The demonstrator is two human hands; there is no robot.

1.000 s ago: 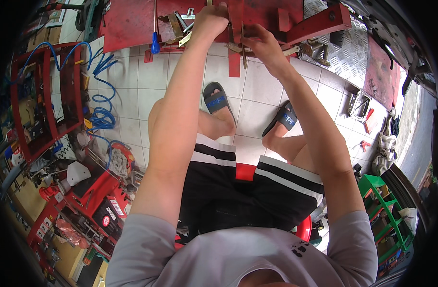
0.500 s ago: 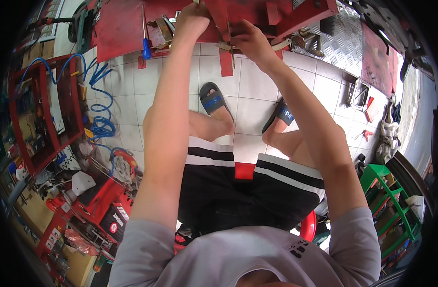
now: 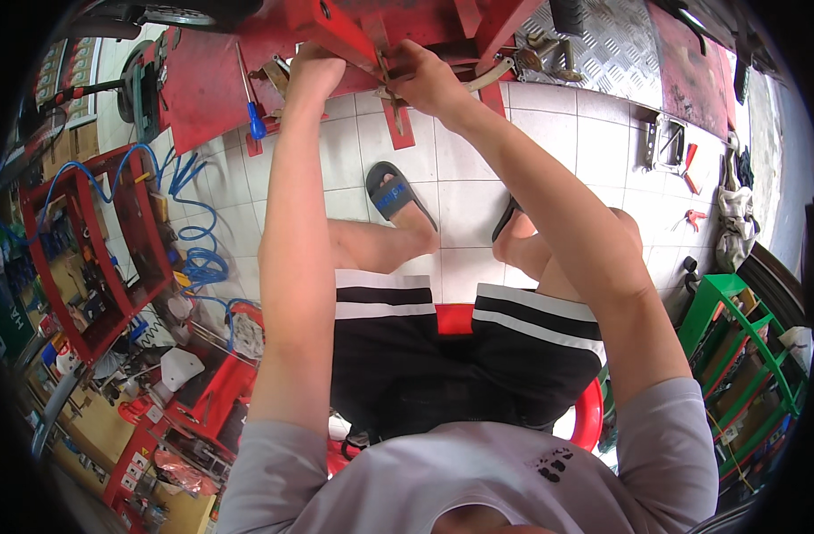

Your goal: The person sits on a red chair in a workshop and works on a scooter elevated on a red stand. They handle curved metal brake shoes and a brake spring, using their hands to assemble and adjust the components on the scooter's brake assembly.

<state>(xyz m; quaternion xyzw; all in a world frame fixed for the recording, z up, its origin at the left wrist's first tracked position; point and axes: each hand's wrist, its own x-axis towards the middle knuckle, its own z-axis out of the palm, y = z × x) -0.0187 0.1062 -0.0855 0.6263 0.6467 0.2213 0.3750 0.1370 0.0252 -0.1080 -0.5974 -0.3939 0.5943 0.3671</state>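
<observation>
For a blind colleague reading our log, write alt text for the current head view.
A person's right hand is at a narrow metal strip and the left hand is close to a slanted red bar, at the edge of a red worktop. A blue-handled screwdriver lies left of the left hand; slide sandals and white floor tiles show below.

Your floor point(image 3: 478, 209) is laid with white square tiles, bright under strong light. A red open-framed metal rack point(image 3: 147, 218) stands to your left, and a green metal shelf rack point(image 3: 717, 292) to your right. Silver diamond-plate sheeting point(image 3: 603, 67) lies ahead of you, right of centre, beyond the tiles.
</observation>
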